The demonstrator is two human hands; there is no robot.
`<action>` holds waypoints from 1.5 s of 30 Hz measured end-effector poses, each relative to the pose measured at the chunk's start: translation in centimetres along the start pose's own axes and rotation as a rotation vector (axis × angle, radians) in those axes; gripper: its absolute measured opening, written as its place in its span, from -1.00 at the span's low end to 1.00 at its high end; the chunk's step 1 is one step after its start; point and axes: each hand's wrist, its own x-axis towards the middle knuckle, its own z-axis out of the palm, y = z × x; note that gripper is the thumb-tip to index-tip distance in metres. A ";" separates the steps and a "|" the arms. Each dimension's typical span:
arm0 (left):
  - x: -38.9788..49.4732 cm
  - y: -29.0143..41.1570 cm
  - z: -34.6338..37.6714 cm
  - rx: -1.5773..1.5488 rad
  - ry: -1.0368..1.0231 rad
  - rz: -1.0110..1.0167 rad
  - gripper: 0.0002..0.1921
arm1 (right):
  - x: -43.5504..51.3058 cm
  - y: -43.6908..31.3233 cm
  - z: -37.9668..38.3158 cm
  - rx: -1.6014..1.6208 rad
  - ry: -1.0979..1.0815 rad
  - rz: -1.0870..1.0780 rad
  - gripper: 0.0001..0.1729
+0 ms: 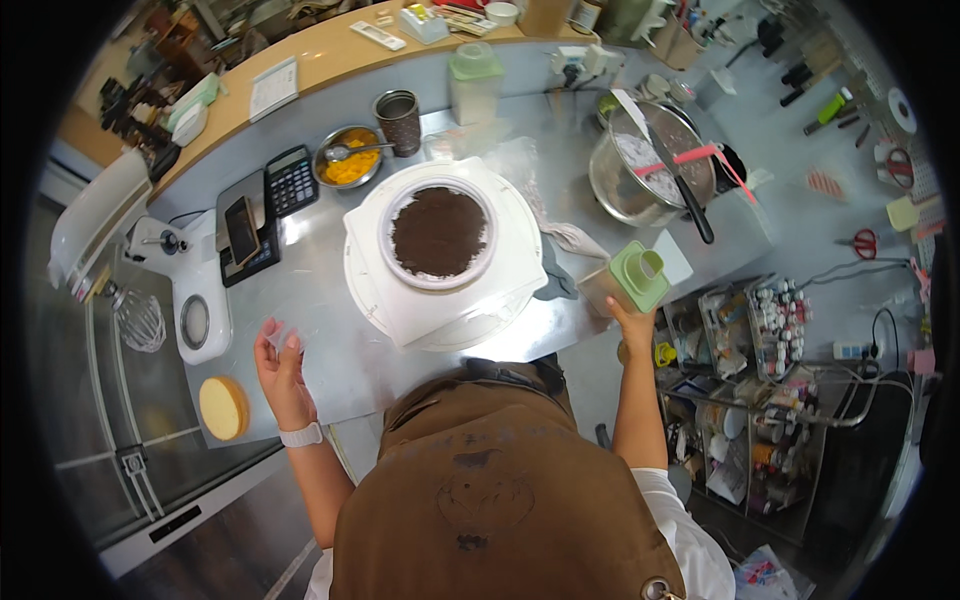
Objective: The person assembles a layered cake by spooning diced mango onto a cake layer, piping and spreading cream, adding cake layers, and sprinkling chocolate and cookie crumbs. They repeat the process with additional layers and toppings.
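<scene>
My left hand (286,375) pinches a small piece of translucent plastic (288,337) between thumb and fingers, above the metal table. A pale round sponge cake layer (223,408) lies left of that hand. On the right, my right hand (632,324) grips a clear container with a green lid (637,276) near the table's front edge; its contents are hard to make out. Between my hands, a round cake with a dark brown top (439,231) and white rim sits on a white board (480,315) over a white turntable (358,300).
At right stands a steel bowl (609,196) holding white cream, a spatula and a knife (694,210). A filled piping bag (574,238) lies near the turntable. Behind are a bowl of orange fruit (349,174), a calculator (291,181) and a phone (242,232); a stand mixer (202,277) is left.
</scene>
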 end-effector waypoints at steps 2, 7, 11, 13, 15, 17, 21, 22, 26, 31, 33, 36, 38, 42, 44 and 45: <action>-0.3 0.1 -0.4 -0.036 0.012 0.014 -0.45 | 0.1 -2.2 1.1 0.081 0.019 -0.038 -0.05; -1.1 -0.3 -2.0 -0.062 0.098 -0.037 -0.45 | -1.0 -12.5 1.6 -0.181 0.059 -0.235 0.00; -0.9 -1.3 -2.2 -0.083 0.105 -0.083 -0.45 | -0.6 -20.8 4.2 -0.586 0.004 -0.740 -0.06; -0.9 -1.9 -2.0 -0.102 0.092 -0.070 -0.46 | -0.6 -23.6 6.4 -0.681 -0.027 -0.812 -0.09; -1.0 -2.3 -2.1 -0.128 0.077 -0.028 -0.46 | -0.4 -25.3 8.9 -0.801 -0.045 -0.943 -0.12; -1.2 -2.4 -2.6 -0.130 0.092 -0.024 -0.46 | -0.1 -26.4 10.9 -0.945 -0.039 -1.138 -0.12; -1.8 -2.4 -4.2 -0.152 0.163 -0.050 -0.43 | 0.3 -27.3 13.5 -1.094 -0.065 -1.290 -0.29; -1.9 -2.4 -4.6 -0.161 0.184 -0.067 -0.43 | 0.4 -27.4 13.9 -1.079 -0.062 -1.301 -0.34; -2.2 -2.5 -5.8 -0.171 0.240 -0.102 -0.44 | 0.4 -27.8 14.5 -1.101 -0.076 -1.347 -0.34; -2.1 -2.9 -5.6 -0.181 0.228 -0.103 -0.43 | 0.4 -28.2 14.6 -1.152 -0.095 -1.387 -0.32; -1.8 -3.1 -5.2 -0.191 0.205 -0.089 -0.42 | 0.5 -28.3 14.6 -1.122 -0.099 -1.376 -0.31; -1.5 -3.4 -4.9 -0.173 0.184 -0.069 -0.43 | 0.6 -28.3 14.7 -1.111 -0.084 -1.373 -0.30; -1.4 -3.4 -4.8 -0.175 0.176 -0.071 -0.43 | 0.6 -28.3 14.7 -1.121 -0.077 -1.385 -0.30; -1.3 -3.4 -5.0 -0.168 0.169 -0.066 -0.44 | 0.6 -28.2 14.7 -1.118 -0.081 -1.375 -0.32; -1.3 -3.4 -5.1 -0.168 0.170 -0.068 -0.45 | 0.5 -28.2 14.8 -1.098 -0.081 -1.350 -0.33; -1.3 -3.3 -5.2 -0.168 0.178 -0.066 -0.45 | 0.5 -28.2 14.8 -1.087 -0.080 -1.340 -0.33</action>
